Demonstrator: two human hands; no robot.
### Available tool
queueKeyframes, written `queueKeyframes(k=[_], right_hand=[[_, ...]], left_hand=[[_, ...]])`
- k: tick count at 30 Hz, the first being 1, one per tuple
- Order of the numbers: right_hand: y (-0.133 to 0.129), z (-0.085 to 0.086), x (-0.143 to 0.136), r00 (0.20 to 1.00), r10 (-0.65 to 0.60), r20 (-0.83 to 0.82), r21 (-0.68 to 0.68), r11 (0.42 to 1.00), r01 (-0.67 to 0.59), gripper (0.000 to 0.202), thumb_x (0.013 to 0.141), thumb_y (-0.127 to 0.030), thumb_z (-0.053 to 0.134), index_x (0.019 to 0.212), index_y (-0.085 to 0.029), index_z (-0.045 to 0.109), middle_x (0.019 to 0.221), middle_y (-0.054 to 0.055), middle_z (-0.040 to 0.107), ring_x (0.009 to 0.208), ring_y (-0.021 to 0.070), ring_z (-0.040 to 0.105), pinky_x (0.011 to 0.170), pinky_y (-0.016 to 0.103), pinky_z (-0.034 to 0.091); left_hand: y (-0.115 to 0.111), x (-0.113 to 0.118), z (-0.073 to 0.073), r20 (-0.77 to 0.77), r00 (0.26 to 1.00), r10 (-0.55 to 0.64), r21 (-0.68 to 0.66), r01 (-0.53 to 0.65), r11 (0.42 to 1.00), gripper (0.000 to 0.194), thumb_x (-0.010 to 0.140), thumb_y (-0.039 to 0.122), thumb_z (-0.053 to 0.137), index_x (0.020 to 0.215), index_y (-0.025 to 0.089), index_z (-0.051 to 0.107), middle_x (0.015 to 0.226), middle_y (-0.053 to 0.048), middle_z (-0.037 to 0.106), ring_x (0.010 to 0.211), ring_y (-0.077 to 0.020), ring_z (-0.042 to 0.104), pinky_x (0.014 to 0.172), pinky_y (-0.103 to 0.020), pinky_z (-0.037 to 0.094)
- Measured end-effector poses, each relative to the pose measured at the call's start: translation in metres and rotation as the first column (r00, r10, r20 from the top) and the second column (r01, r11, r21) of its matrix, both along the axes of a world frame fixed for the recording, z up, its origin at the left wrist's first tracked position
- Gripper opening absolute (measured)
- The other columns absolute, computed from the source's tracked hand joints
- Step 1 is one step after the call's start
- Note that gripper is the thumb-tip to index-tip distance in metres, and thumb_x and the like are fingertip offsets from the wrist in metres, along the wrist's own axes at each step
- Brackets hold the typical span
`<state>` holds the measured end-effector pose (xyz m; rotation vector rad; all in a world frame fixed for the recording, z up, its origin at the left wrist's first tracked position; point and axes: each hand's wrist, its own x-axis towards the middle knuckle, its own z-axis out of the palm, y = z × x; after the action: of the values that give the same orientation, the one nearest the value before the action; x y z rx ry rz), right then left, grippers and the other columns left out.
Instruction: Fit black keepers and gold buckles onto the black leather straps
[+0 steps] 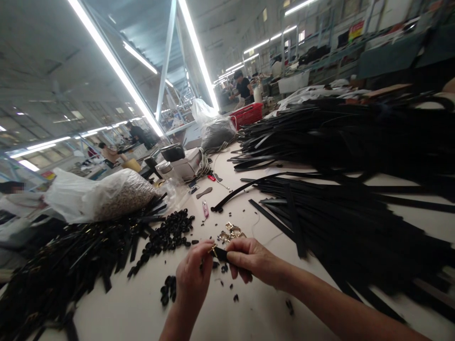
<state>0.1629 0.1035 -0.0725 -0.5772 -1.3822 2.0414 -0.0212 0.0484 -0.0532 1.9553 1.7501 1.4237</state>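
Close together over the table, both hands work on one short black strap (221,255). My left hand (195,267) pinches a small gold buckle (213,249) at the strap's left end. The strap itself is gripped between thumb and fingers of my right hand (256,260). Just beyond the fingers lie several gold buckles (232,231) in a small heap. Small black loops (172,232) form a pile left of my left hand, with a smaller cluster nearer to me. How the strap passes through the buckle is too small to tell.
Long black straps (341,222) cover the table's right side. More straps with gold parts (81,255) heap at left, beside a filled plastic bag (124,194). Pink thread snips (205,209), a red crate (247,114) and another bag (216,132) stand farther off. People work in the background.
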Motion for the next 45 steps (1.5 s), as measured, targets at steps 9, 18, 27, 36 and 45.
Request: queueKeyframes(k=[9, 18, 27, 36, 45], right_hand=[[-0.001, 0.010, 0.003, 0.970, -0.189, 0.156, 0.203, 0.967, 0.155, 0.025, 0.085, -0.040, 0.057, 0.082, -0.016, 0.060, 0.059, -0.003, 0.059, 0.043, 0.0072, 0.045, 0.041, 0.018, 0.037], [-0.001, 0.017, 0.011, 0.882, -0.343, 0.323, 0.685, 0.728, 0.032, 0.016, 0.090, -0.022, 0.052, 0.081, -0.019, 0.065, 0.065, -0.002, 0.064, 0.057, 0.0102, 0.055, 0.057, 0.020, 0.040], [-0.001, 0.014, 0.011, 0.866, -0.365, 0.341, 0.729, 0.684, 0.001, 0.017, 0.090, -0.021, 0.053, 0.082, -0.018, 0.067, 0.065, -0.001, 0.064, 0.059, 0.0112, 0.056, 0.058, 0.020, 0.039], [0.001, 0.017, 0.012, 0.875, -0.358, 0.326, 0.753, 0.658, -0.012, 0.015, 0.089, -0.021, 0.055, 0.083, -0.018, 0.068, 0.065, 0.000, 0.065, 0.058, 0.0108, 0.056, 0.058, 0.020, 0.038], [0.001, 0.012, 0.010, 0.906, -0.248, 0.343, 0.607, 0.795, -0.012, 0.018, 0.089, -0.023, 0.053, 0.083, -0.016, 0.068, 0.064, -0.001, 0.065, 0.048, 0.0074, 0.053, 0.051, 0.018, 0.039]], left_hand=[[-0.004, 0.024, -0.009, 0.596, 0.803, -0.024, -0.187, 0.168, 0.968, 0.038, 0.086, 0.048, 0.063, 0.109, 0.019, 0.063, 0.096, -0.010, 0.071, 0.078, -0.0235, 0.068, 0.067, -0.032, 0.055], [0.008, 0.004, -0.008, 0.911, 0.391, 0.128, -0.290, 0.391, 0.873, 0.030, 0.066, 0.034, 0.088, 0.077, 0.013, 0.070, 0.074, -0.002, 0.066, 0.060, -0.0073, 0.057, 0.053, -0.012, 0.046], [0.007, -0.001, -0.005, 0.878, 0.450, 0.167, -0.393, 0.474, 0.788, 0.041, 0.056, 0.030, 0.092, 0.089, 0.014, 0.073, 0.085, -0.006, 0.066, 0.063, -0.0093, 0.057, 0.053, -0.015, 0.044], [0.005, -0.005, -0.003, 0.724, 0.688, 0.047, -0.414, 0.379, 0.828, 0.030, 0.068, 0.032, 0.085, 0.088, 0.016, 0.070, 0.074, -0.003, 0.065, 0.062, -0.0095, 0.050, 0.055, -0.017, 0.038], [0.004, 0.005, -0.006, 0.788, 0.615, 0.039, -0.387, 0.445, 0.808, 0.030, 0.065, 0.026, 0.087, 0.087, 0.016, 0.069, 0.072, -0.001, 0.064, 0.059, -0.0073, 0.050, 0.053, -0.014, 0.039]])
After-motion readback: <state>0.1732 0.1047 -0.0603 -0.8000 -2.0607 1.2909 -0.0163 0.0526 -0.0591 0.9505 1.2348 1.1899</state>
